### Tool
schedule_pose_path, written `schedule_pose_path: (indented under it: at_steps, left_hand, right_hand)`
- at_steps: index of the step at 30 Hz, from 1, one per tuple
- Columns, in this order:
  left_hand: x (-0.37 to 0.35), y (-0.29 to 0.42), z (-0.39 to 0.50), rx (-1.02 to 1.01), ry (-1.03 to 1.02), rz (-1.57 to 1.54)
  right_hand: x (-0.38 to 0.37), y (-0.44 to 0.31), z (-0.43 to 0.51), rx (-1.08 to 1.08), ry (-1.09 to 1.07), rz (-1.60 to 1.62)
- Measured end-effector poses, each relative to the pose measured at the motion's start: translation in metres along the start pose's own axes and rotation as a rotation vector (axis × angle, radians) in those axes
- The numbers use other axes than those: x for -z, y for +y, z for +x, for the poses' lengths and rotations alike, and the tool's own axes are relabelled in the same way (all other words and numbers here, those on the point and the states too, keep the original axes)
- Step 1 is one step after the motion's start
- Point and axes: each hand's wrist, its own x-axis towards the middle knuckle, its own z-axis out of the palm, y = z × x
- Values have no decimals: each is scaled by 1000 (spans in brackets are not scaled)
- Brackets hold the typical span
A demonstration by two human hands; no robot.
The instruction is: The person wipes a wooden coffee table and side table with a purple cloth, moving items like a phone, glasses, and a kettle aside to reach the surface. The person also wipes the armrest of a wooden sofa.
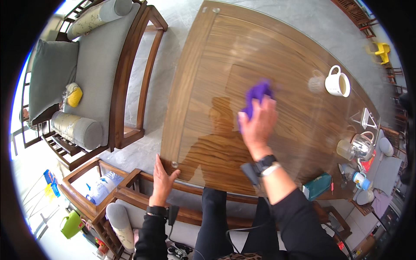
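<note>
A purple cloth (258, 94) lies bunched under the fingers of my right hand (260, 122), pressed to the glass-covered top of a wooden table (208, 58). Cloth and fingertips are blurred. My left hand (164, 180) rests at the table's near left corner, fingers spread along the edge, beside a round clear pad (175, 164); it holds nothing. My reflection shows in the glass between both hands. Right of the cloth, near the far edge, stands a white mug (338, 82) with some liquid inside.
On the table's right are a white folding stand (368, 118), a glass cup (345, 150), a shiny kettle (362, 146) and a green tissue pack (318, 186). Left, across a floor gap, is a cushioned wooden armchair (100, 61). Cables hang from both wrists.
</note>
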Motion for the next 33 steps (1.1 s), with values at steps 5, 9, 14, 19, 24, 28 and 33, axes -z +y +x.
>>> schedule_pose_path:
  at_steps: [5, 9, 14, 19, 24, 28, 33]
  left_hand:
    - [-6, -5, -4, -20, 23, 59]
    - [-2, -8, 5, 19, -56, 23]
    - [15, 4, 21, -33, -109, -147]
    - [17, 17, 32, -51, -141, -212]
    - [16, 17, 32, -64, -159, -166]
    - [15, 15, 33, -88, -159, -150]
    - [13, 13, 33, -74, -166, -177]
  right_hand:
    - [-61, -166, 20, 261, -128, 331]
    - [-47, -216, 3, 427, -409, 532]
    - [36, -99, -44, -160, -72, 534]
    - [126, 147, -54, -710, 262, 70]
    - [93, 255, -29, -1073, 250, -276]
    - [46, 223, 48, -694, 202, -369]
    - [-34, 66, 121, -273, 127, -280]
